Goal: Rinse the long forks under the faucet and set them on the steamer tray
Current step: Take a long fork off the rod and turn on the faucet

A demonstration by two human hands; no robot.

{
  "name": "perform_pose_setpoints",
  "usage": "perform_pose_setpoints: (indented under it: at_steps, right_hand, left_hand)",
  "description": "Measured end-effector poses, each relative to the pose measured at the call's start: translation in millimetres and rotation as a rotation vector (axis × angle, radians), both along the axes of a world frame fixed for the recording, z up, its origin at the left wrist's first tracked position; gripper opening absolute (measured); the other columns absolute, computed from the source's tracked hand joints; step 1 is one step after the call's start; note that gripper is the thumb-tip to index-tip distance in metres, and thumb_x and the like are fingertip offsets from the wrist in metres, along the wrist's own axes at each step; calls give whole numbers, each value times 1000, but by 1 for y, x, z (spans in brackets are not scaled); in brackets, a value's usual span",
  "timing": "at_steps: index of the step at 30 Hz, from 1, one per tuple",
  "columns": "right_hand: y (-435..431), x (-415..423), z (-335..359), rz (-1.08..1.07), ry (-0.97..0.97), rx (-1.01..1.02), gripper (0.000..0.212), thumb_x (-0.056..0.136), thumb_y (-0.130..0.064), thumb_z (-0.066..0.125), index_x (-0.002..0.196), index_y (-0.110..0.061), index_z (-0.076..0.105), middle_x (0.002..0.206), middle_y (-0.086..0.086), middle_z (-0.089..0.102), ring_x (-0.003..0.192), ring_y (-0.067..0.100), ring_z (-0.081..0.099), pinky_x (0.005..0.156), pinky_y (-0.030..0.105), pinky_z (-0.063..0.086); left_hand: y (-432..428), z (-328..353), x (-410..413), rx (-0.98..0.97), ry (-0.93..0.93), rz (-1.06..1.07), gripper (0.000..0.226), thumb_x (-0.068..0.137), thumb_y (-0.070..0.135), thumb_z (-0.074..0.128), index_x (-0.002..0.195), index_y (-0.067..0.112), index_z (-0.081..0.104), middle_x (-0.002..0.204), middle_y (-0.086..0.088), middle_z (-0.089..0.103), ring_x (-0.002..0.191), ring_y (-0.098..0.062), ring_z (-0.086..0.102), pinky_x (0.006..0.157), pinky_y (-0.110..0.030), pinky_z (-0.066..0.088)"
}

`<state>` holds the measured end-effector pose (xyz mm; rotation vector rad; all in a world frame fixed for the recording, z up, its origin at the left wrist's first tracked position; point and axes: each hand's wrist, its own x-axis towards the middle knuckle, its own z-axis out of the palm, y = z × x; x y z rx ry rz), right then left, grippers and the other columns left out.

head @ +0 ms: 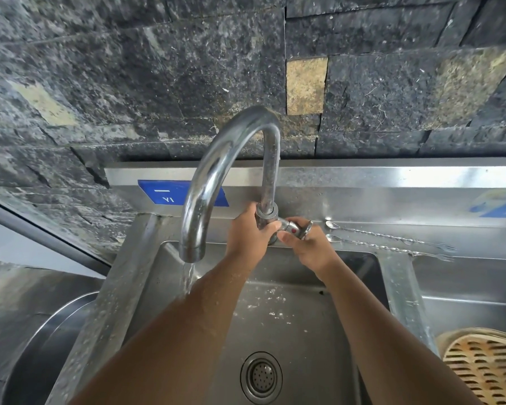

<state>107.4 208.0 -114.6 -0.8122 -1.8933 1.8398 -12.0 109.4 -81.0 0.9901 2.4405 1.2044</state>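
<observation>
Both hands (278,238) around smooth chrome faucet (216,176)

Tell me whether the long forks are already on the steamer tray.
No: both long forks lie on the sink ledge behind the basin, while the steamer tray sits bare.

Two forks (392,237) (392,248) lie far right. One faucet (216,171), one sink (289,317), one drain (261,377). One tray (485,369) near right, two hands (247,235) (307,244)

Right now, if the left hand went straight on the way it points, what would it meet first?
The left hand points toward the back and already wraps the faucet base. Beyond it would likely come the sink back wall, though depth is unclear.
</observation>
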Motion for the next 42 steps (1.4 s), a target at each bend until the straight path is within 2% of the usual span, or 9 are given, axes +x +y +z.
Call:
perform_pose_setpoints:
  at_steps: [5, 13, 21, 25, 30, 34, 36, 38, 42]
  right_hand:
    - [0, 0, -1, 4, -7, -5, 11, 93, -12, 69, 104, -12, 67, 57, -20, 62, 44, -4, 52, 44, 7, 38]
    - [1, -1, 0, 3, -8, -26, 11, 92, -11, 70, 99, -20, 66, 59, -19, 65, 45, -5, 54, 43, 7, 39]
    - [0, -1, -2, -7, -26, -130, 12, 92, -16, 71, 102, -19, 67, 57, -12, 58, 37, 2, 43, 35, 18, 34]
    - [-2, 1, 8, -8, -114, -65, 22, 92, -20, 72, 111, -14, 65, 72, -1, 63, 38, 8, 49, 35, 21, 38]
    - [-1, 15, 26, 60, -320, 23, 37, 89, -22, 73, 121, -18, 54, 87, 3, 70, 56, 16, 69, 50, 30, 59]
    - [3, 41, 26, 18, -359, 16, 63, 88, -17, 76, 141, -19, 42, 101, 3, 66, 58, 17, 71, 50, 28, 57]
    - [7, 55, 25, -5, -384, 8, 62, 88, -14, 74, 141, -20, 43, 98, 3, 66, 56, 16, 69, 50, 30, 56]
    - [11, 69, 24, -28, -435, 32, 56, 88, -14, 72, 138, -17, 49, 103, 5, 68, 66, 20, 70, 57, 32, 58]
    - [26, 99, 28, -65, -617, 449, 38, 86, -19, 70, 124, -21, 68, 125, 3, 70, 109, 23, 67, 87, 29, 49]
  left_hand:
    - [0, -4, -2, 0, 1, -11, 28, 73, 42, 72, 96, 36, 57, 82, 15, 69, 77, -3, 66, 72, -33, 56]
    - [-1, -2, -1, -10, 16, -23, 28, 75, 40, 73, 97, 38, 55, 78, 21, 64, 76, 5, 63, 69, -25, 51]
    - [0, 0, 0, -17, -4, -7, 27, 75, 41, 72, 95, 39, 55, 79, 19, 67, 75, 4, 63, 68, -25, 51]
    - [1, 3, 3, -50, -31, 21, 28, 74, 42, 69, 98, 37, 55, 80, 20, 65, 75, 5, 61, 68, -26, 50]
    - [-2, 6, 20, -35, -149, 108, 31, 80, 32, 75, 99, 25, 52, 81, 17, 60, 77, -9, 62, 65, -25, 46]
    - [-19, 1, 47, -56, -189, 136, 32, 85, 24, 68, 112, 13, 55, 99, 0, 65, 94, -23, 65, 75, -31, 46]
    - [-25, -1, 60, -160, -227, 137, 41, 88, 22, 63, 124, 8, 53, 114, -9, 65, 104, -29, 63, 80, -32, 45]
    - [-28, -2, 72, -273, -235, 83, 45, 90, 22, 59, 132, 8, 50, 128, -12, 62, 114, -29, 59, 89, -33, 43]
    - [-24, -6, 97, -428, -119, -160, 52, 93, 26, 57, 142, 14, 45, 143, -8, 52, 127, -25, 51, 104, -32, 39]
